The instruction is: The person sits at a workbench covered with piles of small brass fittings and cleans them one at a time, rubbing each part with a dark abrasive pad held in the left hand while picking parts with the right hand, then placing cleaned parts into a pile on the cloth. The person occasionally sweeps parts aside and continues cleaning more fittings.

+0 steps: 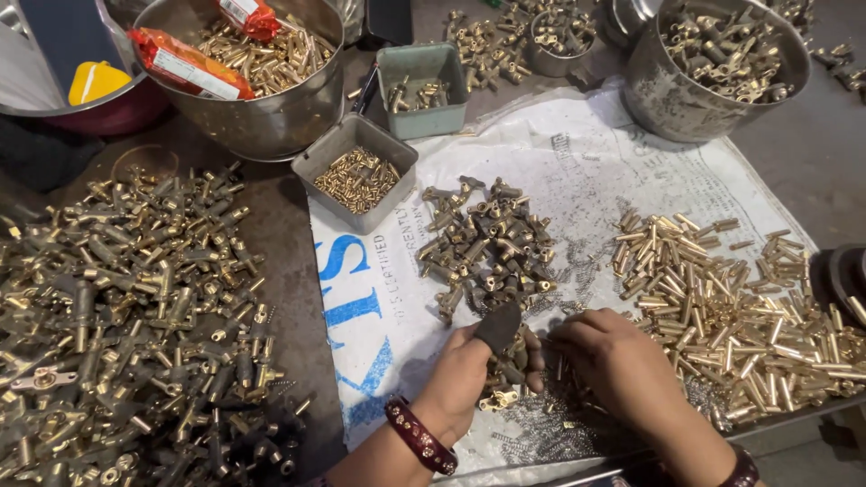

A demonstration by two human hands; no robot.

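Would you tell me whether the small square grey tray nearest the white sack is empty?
No. The square grey tray holds a heap of small brass pins.

**Gold, Grey and Red on the Work Table**

Shiny gold is seen on the brass pins (722, 298) and on the big pile of brass parts (135, 316). A duller, grey-gold colour is seen on the fittings (487, 239) in the middle. The sheet (577, 153) is white, with blue letters and small grey print on it. A dark grey cover is worn on the thumb (498, 326) of the left hand (465, 374). A dark red bangle (420, 437) with tiny pale dots is worn on that wrist. The packets (185, 63) are orange-red with white labels. The small trays (356, 171) are grey-green. The bowls (271, 108) are silver. A yellow thing (95, 81) is seen in the corner.
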